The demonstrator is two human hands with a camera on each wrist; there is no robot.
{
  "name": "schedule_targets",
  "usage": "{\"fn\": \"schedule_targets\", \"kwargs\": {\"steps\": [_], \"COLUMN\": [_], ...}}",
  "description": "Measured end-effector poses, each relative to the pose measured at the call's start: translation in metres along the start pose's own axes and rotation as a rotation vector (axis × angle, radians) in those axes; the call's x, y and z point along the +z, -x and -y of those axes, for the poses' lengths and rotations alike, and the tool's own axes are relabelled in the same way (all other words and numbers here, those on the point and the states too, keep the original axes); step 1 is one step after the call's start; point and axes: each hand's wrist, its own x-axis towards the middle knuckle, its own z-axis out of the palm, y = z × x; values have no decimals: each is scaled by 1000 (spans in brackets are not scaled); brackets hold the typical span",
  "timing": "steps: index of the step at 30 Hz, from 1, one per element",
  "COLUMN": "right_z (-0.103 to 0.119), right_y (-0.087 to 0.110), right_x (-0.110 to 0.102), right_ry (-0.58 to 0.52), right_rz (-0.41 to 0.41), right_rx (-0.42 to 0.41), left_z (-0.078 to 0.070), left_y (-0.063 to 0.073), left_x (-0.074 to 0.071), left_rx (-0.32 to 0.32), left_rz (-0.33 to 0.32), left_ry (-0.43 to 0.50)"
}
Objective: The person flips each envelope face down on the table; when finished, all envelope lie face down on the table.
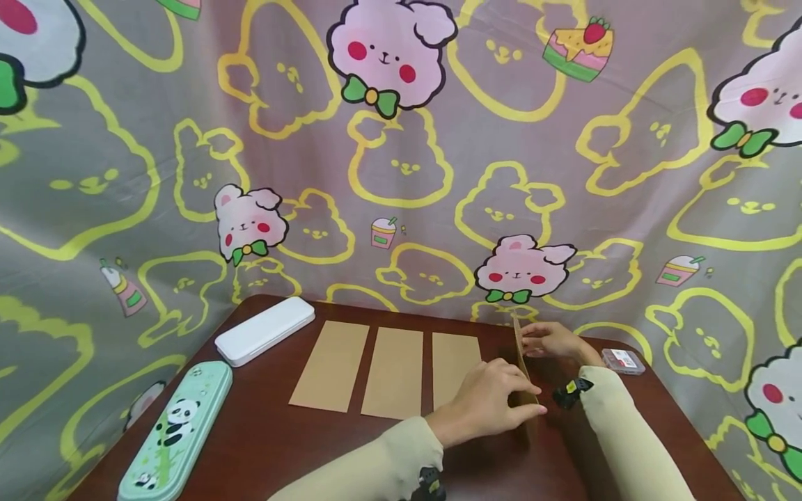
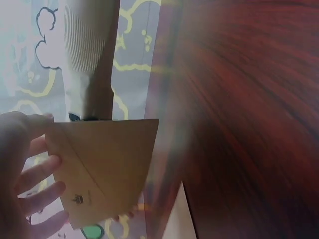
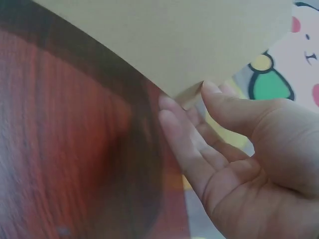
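Note:
A brown kraft-paper envelope (image 1: 519,346) stands on edge over the right part of the table, seen nearly side-on in the head view. In the left wrist view, the envelope (image 2: 112,159) shows a long crease line and a small dark crown print. My left hand (image 1: 491,395) grips its near end, thumb and fingers at the edge. At the far end, my right hand (image 1: 553,341) pinches a corner; the right wrist view shows the thumb (image 3: 219,102) on one face and the fingers behind. Flat brown pieces (image 1: 393,372) like it, three in a row, lie left of my hands.
A white case (image 1: 266,330) lies at the table's back left. Nearer on the left edge is a mint-green pencil case (image 1: 178,424) with pandas. At the right back sits a small clear box (image 1: 623,361) with a label. A patterned curtain (image 1: 407,229) hangs behind the dark red-brown table (image 1: 263,431).

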Motion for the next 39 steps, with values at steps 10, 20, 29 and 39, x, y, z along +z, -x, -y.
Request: {"fn": "schedule_targets", "kwargs": {"steps": [10, 20, 29, 39], "right_z": [18, 26, 29, 14], "right_y": [14, 20, 21, 14], "right_x": [-16, -24, -23, -10], "right_ry": [59, 136, 140, 185], "right_rz": [-109, -212, -229, -222], "right_rx": [19, 75, 77, 94], "left_z": [20, 23, 23, 22], "left_y": [14, 17, 17, 19], "left_x": [-1, 8, 11, 22], "left_rx": [60, 51, 7, -47], "left_rz": [17, 45, 105, 240], "left_ry": [-11, -49, -44, -36]}}
